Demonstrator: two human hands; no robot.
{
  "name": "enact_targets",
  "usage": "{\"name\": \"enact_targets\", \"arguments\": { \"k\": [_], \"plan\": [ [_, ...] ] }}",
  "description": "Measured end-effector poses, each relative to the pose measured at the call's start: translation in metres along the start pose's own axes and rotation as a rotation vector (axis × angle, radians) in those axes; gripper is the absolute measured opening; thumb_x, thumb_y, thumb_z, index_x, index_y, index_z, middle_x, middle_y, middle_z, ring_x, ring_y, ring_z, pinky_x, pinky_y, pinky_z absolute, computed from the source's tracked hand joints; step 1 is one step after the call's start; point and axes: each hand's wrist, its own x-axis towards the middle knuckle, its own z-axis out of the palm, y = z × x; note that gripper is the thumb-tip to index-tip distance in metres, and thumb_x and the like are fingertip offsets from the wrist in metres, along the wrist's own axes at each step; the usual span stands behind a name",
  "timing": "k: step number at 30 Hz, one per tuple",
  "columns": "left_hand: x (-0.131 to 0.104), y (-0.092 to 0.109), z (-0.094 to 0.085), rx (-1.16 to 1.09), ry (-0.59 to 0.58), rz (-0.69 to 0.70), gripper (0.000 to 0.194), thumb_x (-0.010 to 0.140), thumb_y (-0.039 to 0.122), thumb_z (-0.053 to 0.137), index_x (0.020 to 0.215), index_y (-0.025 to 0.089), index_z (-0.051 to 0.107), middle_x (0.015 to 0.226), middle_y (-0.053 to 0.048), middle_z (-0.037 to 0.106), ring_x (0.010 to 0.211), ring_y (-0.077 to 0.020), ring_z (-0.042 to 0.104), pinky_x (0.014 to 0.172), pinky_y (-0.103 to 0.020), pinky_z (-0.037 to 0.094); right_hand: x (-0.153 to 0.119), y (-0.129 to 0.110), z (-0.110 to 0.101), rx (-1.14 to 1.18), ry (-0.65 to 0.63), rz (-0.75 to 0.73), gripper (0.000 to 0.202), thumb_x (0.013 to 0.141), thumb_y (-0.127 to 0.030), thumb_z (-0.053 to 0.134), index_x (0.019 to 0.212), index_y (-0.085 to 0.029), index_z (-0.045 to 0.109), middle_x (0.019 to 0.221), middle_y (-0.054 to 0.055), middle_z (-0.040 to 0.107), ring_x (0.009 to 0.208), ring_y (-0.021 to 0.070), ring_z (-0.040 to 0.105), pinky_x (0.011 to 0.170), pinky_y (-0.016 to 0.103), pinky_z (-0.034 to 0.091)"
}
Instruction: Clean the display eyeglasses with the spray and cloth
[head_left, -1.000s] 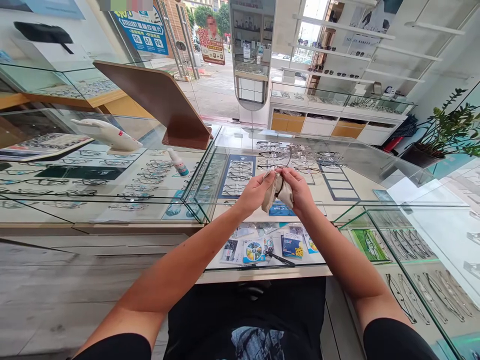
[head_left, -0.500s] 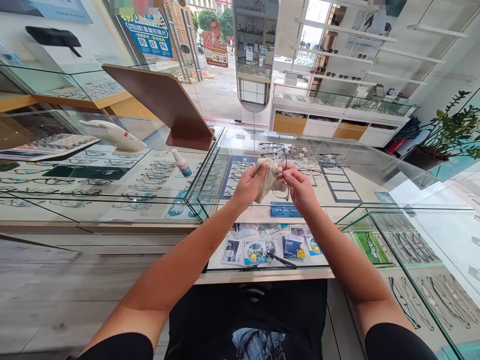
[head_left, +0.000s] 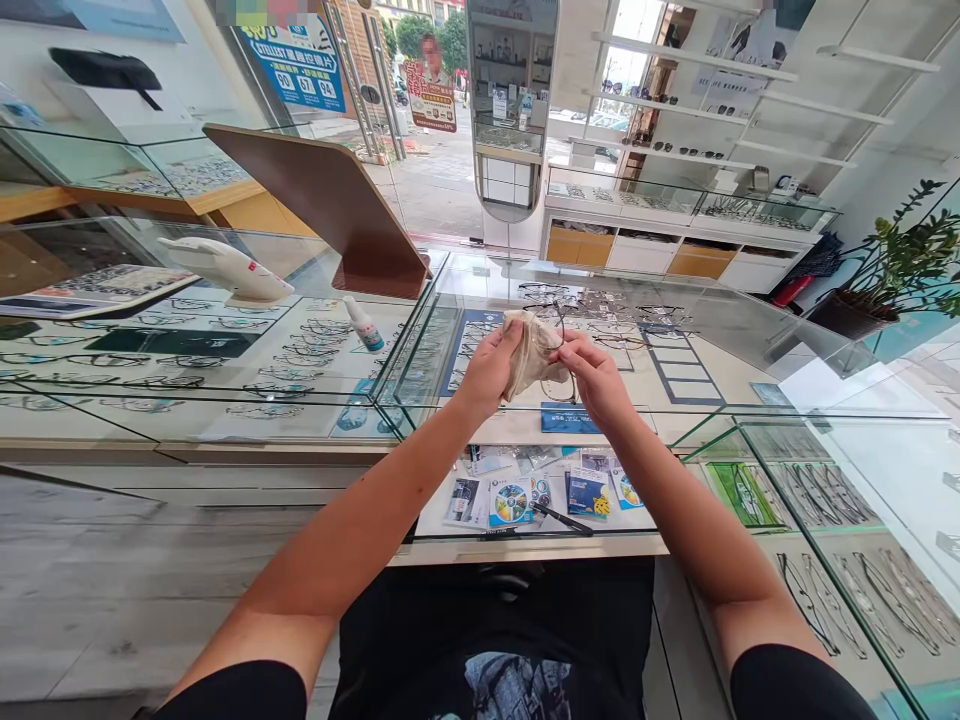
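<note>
My left hand (head_left: 489,368) grips a beige cloth (head_left: 528,358) with the thumb on top. The cloth is wrapped around part of a pair of eyeglasses (head_left: 562,322), hiding much of the frame. Pinched at the other side, the eyeglasses are held by my right hand (head_left: 594,372), and a thin temple sticks up above its fingers. A rim shows below the cloth. Both hands are raised above the glass display counter (head_left: 480,425), close to each other.
A white and blue spray bottle (head_left: 364,326), a tilted brown-backed mirror or board (head_left: 322,205) and a white hand-shaped stand (head_left: 225,272) are on the left counter. Eyeglass frames, leaflets and a black pen (head_left: 562,520) are around the front case. A potted plant (head_left: 892,270) stands right.
My left hand and the cloth have shifted slightly left. The visible temple has tipped a little to the left. My right hand stays nearly in place.
</note>
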Motion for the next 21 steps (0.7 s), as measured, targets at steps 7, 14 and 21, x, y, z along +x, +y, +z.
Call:
{"name": "enact_targets", "arguments": {
  "k": [7, 14, 21],
  "plan": [
    [-0.005, 0.003, 0.006, 0.013, -0.053, 0.004, 0.066, 0.073, 0.078, 0.094, 0.098, 0.019, 0.076, 0.083, -0.004, 0.077, 0.084, -0.0226, 0.076, 0.074, -0.034, 0.062, 0.000, 0.005, 0.000, -0.013, -0.036, 0.050, 0.032, 0.083, -0.061, 0.090, 0.081, -0.029, 0.087, 0.106, 0.004, 0.075, 0.117, 0.0262, 0.065, 0.107, 0.039, 0.052],
    [-0.007, 0.010, 0.006, 0.034, -0.158, 0.009, 0.061, 0.075, 0.069, 0.098, 0.095, 0.017, 0.075, 0.080, -0.002, 0.074, 0.074, -0.0140, 0.069, 0.071, -0.026, 0.057, 0.001, 0.003, 0.003, 0.063, -0.034, 0.107, 0.037, 0.078, -0.064, 0.094, 0.079, -0.028, 0.087, 0.088, 0.001, 0.079, 0.096, 0.0214, 0.068, 0.105, 0.037, 0.050],
    [-0.011, 0.016, 0.006, 0.043, -0.189, -0.019, 0.060, 0.065, 0.050, 0.109, 0.101, 0.016, 0.076, 0.081, -0.001, 0.076, 0.072, -0.0120, 0.070, 0.071, -0.022, 0.059, 0.000, 0.000, 0.007, 0.109, -0.058, 0.169, 0.046, 0.067, -0.070, 0.099, 0.077, -0.026, 0.088, 0.086, 0.003, 0.081, 0.100, 0.0254, 0.070, 0.111, 0.043, 0.051]
  ]
}}
